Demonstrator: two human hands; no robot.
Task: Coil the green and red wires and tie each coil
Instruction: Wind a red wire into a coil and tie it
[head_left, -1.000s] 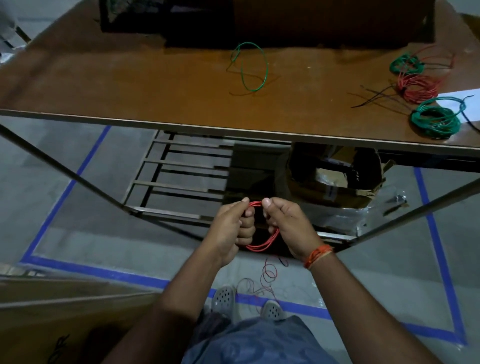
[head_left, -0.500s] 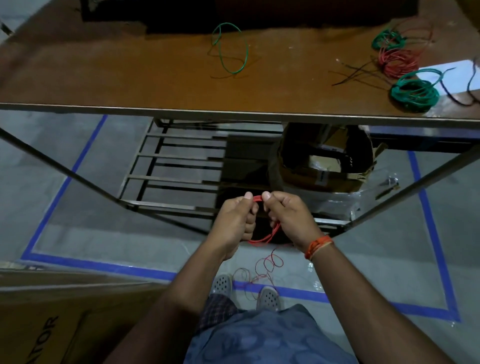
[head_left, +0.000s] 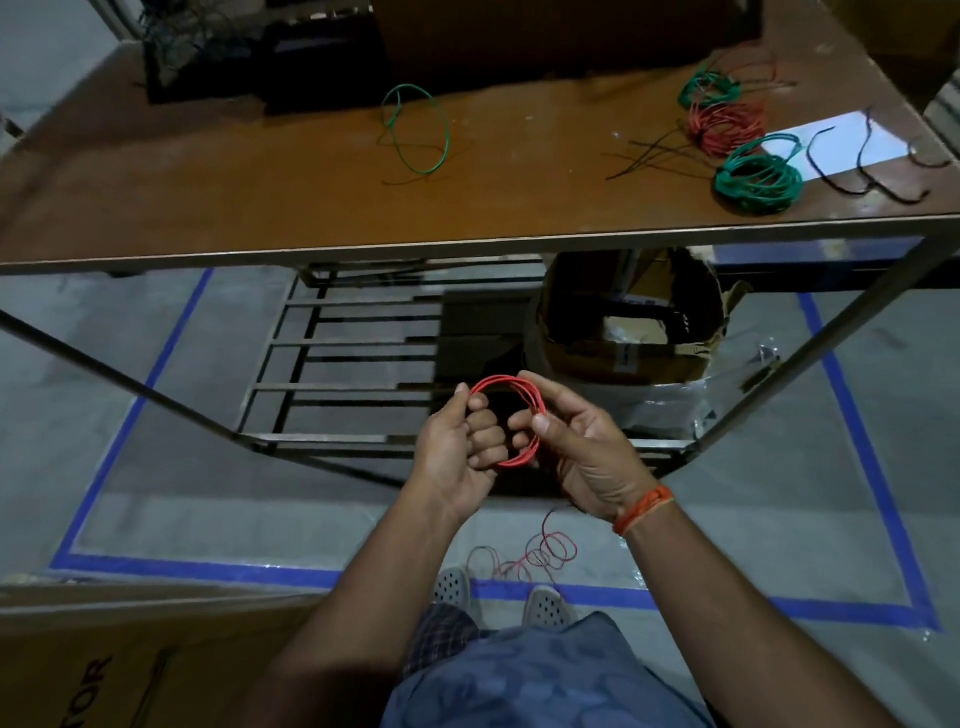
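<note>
While three finished coils lie far right on the table (head_left: 311, 208), two green (head_left: 757, 176) (head_left: 709, 87) and one red (head_left: 727, 127), work sits midway. Red wire (head_left: 511, 421) held as a small ring near the body: left hand (head_left: 457, 441) curled round its left side, right hand (head_left: 576, 447) pinching its right. Slack (head_left: 540, 553) on the floor, not yet wound or tied. Loose green wire (head_left: 415, 130) untouched, far centre.

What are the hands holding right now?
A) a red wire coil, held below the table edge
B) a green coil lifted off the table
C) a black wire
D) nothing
A: both the left hand and right hand grip the red wire coil, while the green coils lie on the table.
</note>
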